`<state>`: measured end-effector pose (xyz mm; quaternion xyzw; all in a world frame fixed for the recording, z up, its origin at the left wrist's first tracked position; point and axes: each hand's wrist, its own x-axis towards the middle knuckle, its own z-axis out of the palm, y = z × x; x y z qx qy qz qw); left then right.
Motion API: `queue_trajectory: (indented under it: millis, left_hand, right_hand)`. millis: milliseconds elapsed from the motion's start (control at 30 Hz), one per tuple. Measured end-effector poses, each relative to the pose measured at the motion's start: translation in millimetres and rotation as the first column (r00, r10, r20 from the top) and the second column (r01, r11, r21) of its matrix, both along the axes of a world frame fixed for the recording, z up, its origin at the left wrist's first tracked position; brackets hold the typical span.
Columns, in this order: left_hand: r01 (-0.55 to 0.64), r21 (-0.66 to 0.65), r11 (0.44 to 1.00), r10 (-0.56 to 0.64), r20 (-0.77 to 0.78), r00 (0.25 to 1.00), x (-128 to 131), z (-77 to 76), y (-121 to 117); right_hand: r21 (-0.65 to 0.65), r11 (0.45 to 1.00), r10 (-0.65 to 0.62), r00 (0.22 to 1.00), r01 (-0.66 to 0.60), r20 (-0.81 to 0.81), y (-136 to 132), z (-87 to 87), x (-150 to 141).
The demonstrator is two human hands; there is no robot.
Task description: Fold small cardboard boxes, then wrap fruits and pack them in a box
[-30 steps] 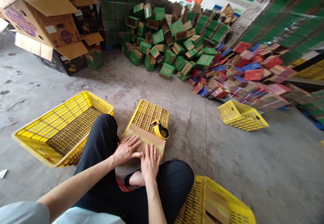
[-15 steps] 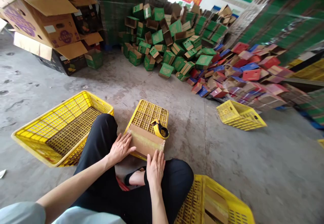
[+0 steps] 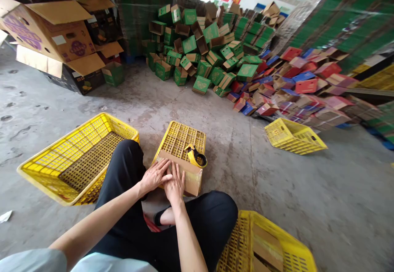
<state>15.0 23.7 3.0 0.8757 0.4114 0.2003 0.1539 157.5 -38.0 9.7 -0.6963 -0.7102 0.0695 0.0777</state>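
Note:
A brown cardboard box [image 3: 193,178] with clear tape across it rests on an upturned yellow crate [image 3: 175,134] between my knees. My left hand [image 3: 156,174] lies on the left part of the box with its fingers stretched out. Close beside it, my right hand [image 3: 175,186] presses flat on the middle of the box, fingers extended and nearly meeting the left ones. Just beyond the box, a yellow-and-black tape dispenser [image 3: 196,157] sits on the crate. Neither hand grips anything.
A yellow crate [image 3: 40,185] stands to my left. Another yellow crate [image 3: 304,249] at lower right holds flat cardboard pieces [image 3: 267,243]. A third crate [image 3: 277,134] is farther right. Piles of green boxes [image 3: 201,84] and red and blue boxes [image 3: 306,86] lie ahead; large cartons [image 3: 70,36] stand far left.
My right hand has slid left along the box from its right end to the middle, close to my left hand. My left hand has shifted slightly right. The tape dispenser stays on the crate.

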Motion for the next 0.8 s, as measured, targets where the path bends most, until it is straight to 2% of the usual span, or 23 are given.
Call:
queue_trajectory:
  millis: [133, 300, 367, 533, 800]
  left_hand:
    - [0.017, 0.036, 0.999, -0.017, 0.005, 1.0, -7.0, -6.0, -2.1]
    - [-0.016, 0.045, 0.999, 0.015, 0.021, 1.0, -5.7, -9.0, -6.0]
    - [-0.033, 0.051, 0.998, 0.033, 0.013, 0.999, -6.4, -10.3, -6.4]
    - [-0.065, 0.067, 0.996, 0.064, 0.004, 0.998, -6.2, -13.9, -5.7]
    - [-0.137, 0.056, 0.989, 0.134, 0.046, 0.99, -0.4, -19.0, -10.4]
  right_hand:
    - [0.021, 0.991, -0.132, 0.989, 0.131, 0.059, -20.9, -1.4, 33.1]
    - [-0.02, 0.949, -0.312, 0.946, 0.314, 0.086, -42.6, 2.6, 72.3]
    - [-0.005, 0.945, -0.328, 0.944, 0.328, 0.017, -48.0, -1.3, 83.0]
    - [0.107, 0.944, -0.276, 0.927, 0.311, -0.255, -50.1, -20.5, 92.7]
    - [0.059, 0.86, -0.441, 0.798, 0.507, -0.411, -41.4, -35.3, 91.6]
